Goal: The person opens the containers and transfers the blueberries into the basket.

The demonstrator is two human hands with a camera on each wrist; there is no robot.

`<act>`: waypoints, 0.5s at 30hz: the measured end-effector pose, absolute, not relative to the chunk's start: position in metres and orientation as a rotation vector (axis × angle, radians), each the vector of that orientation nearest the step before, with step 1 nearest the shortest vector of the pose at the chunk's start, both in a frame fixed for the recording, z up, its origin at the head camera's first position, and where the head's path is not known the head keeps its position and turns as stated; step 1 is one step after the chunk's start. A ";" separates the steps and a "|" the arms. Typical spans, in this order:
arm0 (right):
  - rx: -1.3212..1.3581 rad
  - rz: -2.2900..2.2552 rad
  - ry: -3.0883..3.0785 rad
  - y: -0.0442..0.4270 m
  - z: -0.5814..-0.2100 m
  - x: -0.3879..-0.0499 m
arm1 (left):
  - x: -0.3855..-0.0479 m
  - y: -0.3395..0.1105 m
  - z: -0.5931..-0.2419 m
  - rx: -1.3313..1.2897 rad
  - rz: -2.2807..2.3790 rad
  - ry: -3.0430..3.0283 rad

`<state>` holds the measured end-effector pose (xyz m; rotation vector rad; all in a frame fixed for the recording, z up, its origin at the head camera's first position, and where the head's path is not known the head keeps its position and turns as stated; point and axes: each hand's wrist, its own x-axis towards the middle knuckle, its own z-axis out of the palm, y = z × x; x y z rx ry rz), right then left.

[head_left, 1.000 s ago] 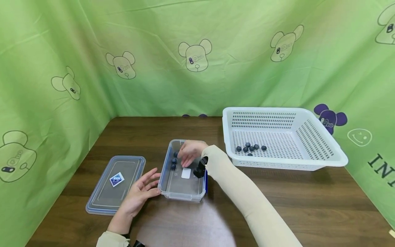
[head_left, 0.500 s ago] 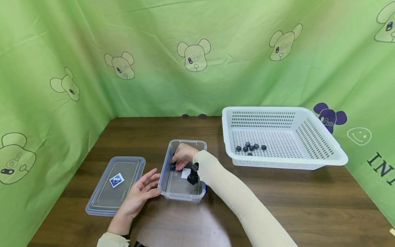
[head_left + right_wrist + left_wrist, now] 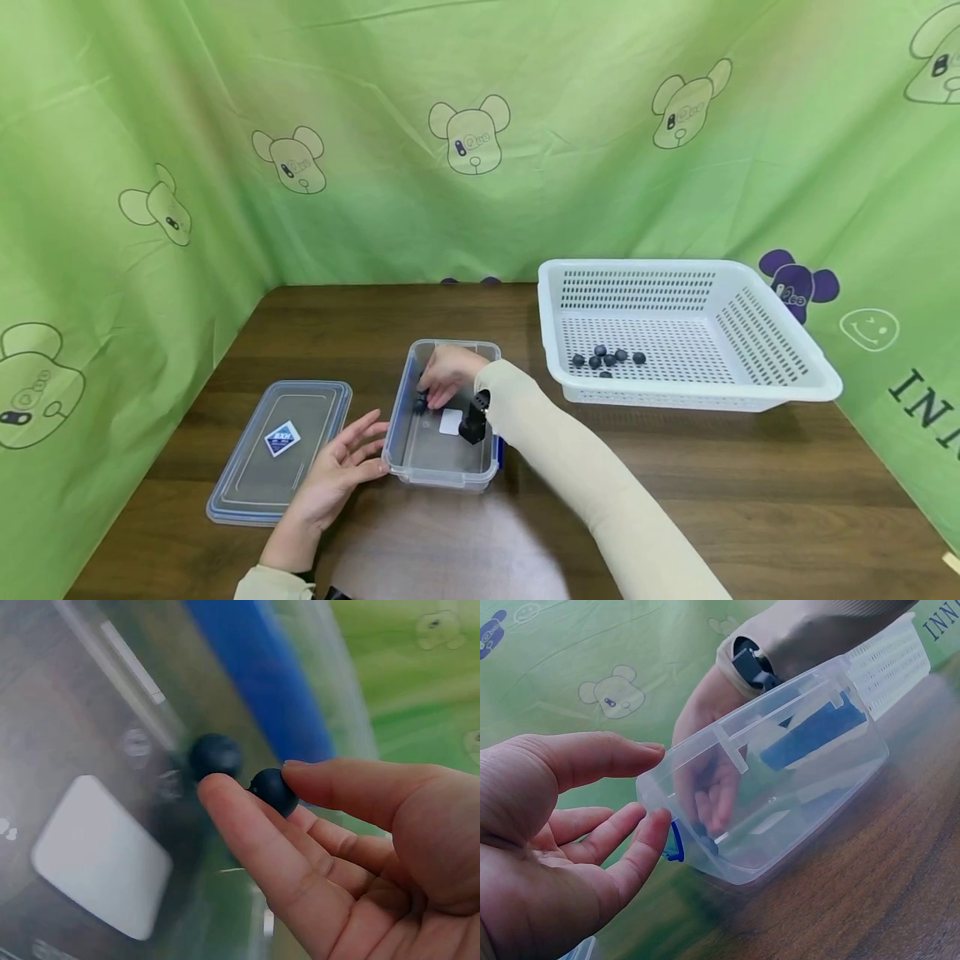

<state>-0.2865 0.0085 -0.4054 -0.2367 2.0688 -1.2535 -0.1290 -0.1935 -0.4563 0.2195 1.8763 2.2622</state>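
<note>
My right hand (image 3: 448,375) reaches down into a clear plastic container (image 3: 442,477). Between its thumb and fingers it pinches a dark blueberry (image 3: 274,792), plain in the right wrist view. Just past the fingertips, another blueberry (image 3: 215,756) lies in the container near its blue-clipped side. In the head view the fingers partly hide the berries there. My left hand (image 3: 341,467) is beside the container's near left corner, fingers extended and relaxed. In the left wrist view its thumb (image 3: 607,756) and fingertips are at the container's rim and wall, without gripping it.
A white perforated basket (image 3: 693,395) stands at the right, with several blueberries (image 3: 610,360) on its floor. Left of the container lies its clear, blue-edged lid (image 3: 318,433) on the wooden table (image 3: 675,492). Green cloth (image 3: 375,225) hangs behind.
My right hand has moved left and lower inside the container, and its loosely spread fingers have come together on a blueberry. It has lifted very slightly since half a second ago. The left hand stays put.
</note>
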 end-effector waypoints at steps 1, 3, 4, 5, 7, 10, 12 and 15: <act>-0.240 -1.260 2.065 0.010 -0.402 -0.287 | -0.129 -0.194 -0.456 0.222 2.261 1.877; -0.246 -1.282 2.056 0.014 -0.396 -0.288 | -0.129 -0.194 -0.456 0.230 2.261 1.880; -0.252 -1.294 2.056 0.016 -0.393 -0.289 | -0.128 -0.194 -0.457 0.235 2.263 1.882; -0.258 -1.304 2.050 0.018 -0.390 -0.289 | -0.128 -0.194 -0.457 0.239 2.264 1.884; -0.285 -1.308 2.050 0.022 -0.386 -0.291 | -0.128 -0.195 -0.457 0.241 2.269 1.885; -0.318 -1.308 2.050 0.031 -0.379 -0.292 | -0.128 -0.195 -0.456 0.234 2.275 1.881; -0.320 -1.306 2.048 0.037 -0.374 -0.294 | -0.128 -0.194 -0.456 0.226 2.273 1.875; -0.320 -1.307 2.049 0.050 -0.365 -0.296 | -0.128 -0.194 -0.456 0.217 2.271 1.870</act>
